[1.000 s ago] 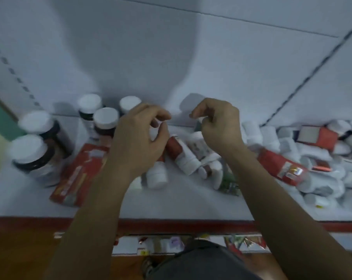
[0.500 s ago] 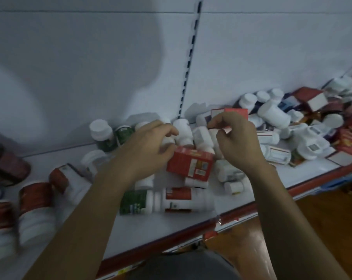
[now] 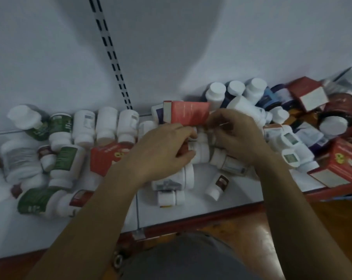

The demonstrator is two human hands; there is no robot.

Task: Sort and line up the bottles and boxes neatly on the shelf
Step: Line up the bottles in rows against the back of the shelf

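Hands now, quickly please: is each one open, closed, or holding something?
Left hand: fingers curled round a white bottle.
Right hand: pinches the red box at its end.

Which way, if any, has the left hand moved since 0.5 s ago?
Yes, rightward. The left hand was below the foot of the slotted upright; now it is right of it, beside the right hand holding the red box.
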